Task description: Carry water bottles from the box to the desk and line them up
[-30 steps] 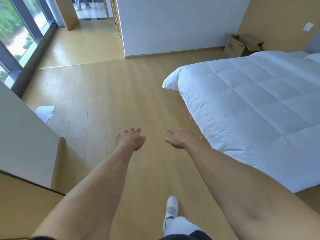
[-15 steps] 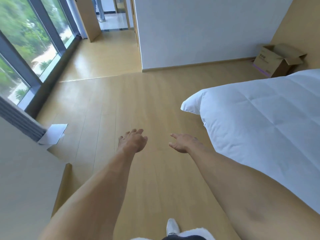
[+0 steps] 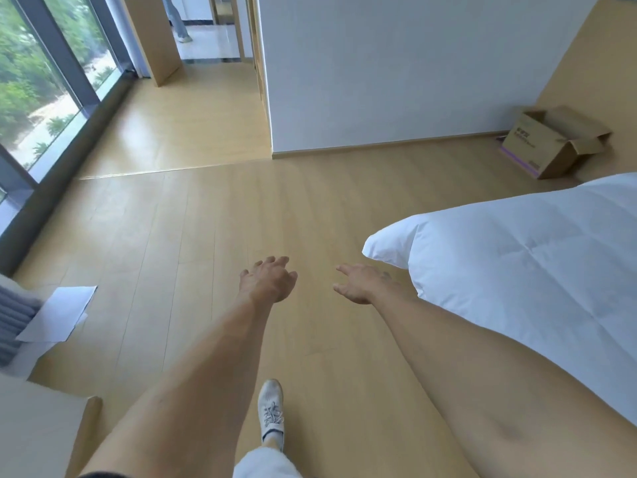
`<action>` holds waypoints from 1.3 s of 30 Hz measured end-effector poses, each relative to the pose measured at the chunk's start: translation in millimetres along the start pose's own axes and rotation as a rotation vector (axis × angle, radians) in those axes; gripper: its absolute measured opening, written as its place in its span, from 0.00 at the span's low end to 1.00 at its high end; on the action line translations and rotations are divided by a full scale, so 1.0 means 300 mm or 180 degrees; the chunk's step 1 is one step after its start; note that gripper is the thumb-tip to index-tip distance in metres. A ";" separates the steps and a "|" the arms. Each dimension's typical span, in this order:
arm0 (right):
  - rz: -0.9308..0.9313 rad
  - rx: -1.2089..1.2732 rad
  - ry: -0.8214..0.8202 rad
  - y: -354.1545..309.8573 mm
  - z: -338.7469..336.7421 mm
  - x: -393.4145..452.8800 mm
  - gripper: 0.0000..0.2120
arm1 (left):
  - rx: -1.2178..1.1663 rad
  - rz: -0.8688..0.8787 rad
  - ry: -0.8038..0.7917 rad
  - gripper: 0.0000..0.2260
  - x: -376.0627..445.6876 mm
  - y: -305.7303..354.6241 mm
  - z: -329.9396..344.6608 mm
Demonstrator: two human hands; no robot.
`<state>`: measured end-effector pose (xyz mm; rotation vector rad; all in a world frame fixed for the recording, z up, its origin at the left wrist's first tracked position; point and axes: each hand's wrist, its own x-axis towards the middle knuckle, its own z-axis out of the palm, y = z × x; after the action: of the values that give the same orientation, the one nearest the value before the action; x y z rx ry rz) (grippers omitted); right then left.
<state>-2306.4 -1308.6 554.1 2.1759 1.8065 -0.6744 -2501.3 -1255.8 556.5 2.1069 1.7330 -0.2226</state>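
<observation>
- I look down on a pale wooden plank floor (image 3: 206,236); on my right, a bed under a white quilted duvet (image 3: 517,270) pushes its rounded corner in just beside my right hand (image 3: 362,284).
- A grey-white partition wall (image 3: 396,70) stands ahead; left of it the floor runs on past a tall window with dark grey frames (image 3: 51,81) to a doorway where a person's legs show.
- White sheets of paper (image 3: 58,315) lie on the floor at the left edge, next to folded grey fabric (image 3: 13,322).
- Between my hands and the far corner lies only bare floor, bounded on the right by the bed corner.
- Compared with half a second ago, the open brown cardboard box with a purple base strip (image 3: 548,143) sits lower and slightly further left in the view, the bed corner has slid right, and my white laced sneaker (image 3: 272,412) now shows whole, stepped forward.
- My left hand (image 3: 267,281) is empty, back upward, fingers loosely curled and spread.
- My right hand is empty too, fingers apart.
- The box rests on the floor in the far right corner against the tan wall, well apart from both hands, flaps open. I cannot see inside it, so no bottles show.
</observation>
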 end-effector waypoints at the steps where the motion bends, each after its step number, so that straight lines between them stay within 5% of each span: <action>1: 0.0045 0.0019 0.0024 -0.013 -0.034 0.064 0.29 | -0.0006 0.0049 -0.0006 0.24 0.076 -0.011 -0.025; 17: 0.0644 0.0467 0.0230 -0.165 -0.509 0.789 0.28 | 0.0316 0.0629 -0.0285 0.24 0.991 -0.074 -0.407; 39: 0.1019 0.0799 0.0324 0.251 -1.113 1.833 0.25 | 0.0625 0.1094 -0.0236 0.25 2.213 0.501 -0.816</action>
<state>-2094.4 -696.8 567.4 2.6293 1.4291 -0.7601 -2242.7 -580.3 563.9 2.4613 1.3256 -0.3773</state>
